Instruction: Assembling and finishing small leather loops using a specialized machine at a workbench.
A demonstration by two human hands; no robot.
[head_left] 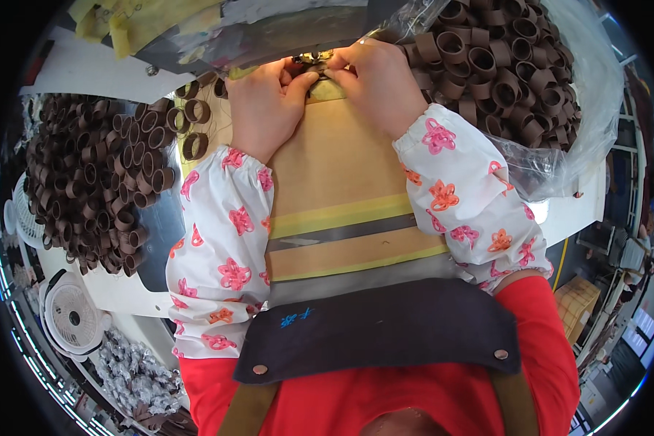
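Observation:
At the lit needle area of a sewing machine, my two hands meet over a small dark brown band, mostly covered by my fingers. My left hand pinches it from the left, thumb pointing inward. From the right, my right hand grips it with thumb and fingertips close to the needle. A tan work surface with yellow tape strips lies below my wrists. Both forearms wear white sleeves with pink and orange flowers.
Many brown band loops are heaped on the left, several lying loose beside my left wrist. Another heap sits in a clear plastic bag at the right. The machine body overhangs my hands. A white fan stands lower left.

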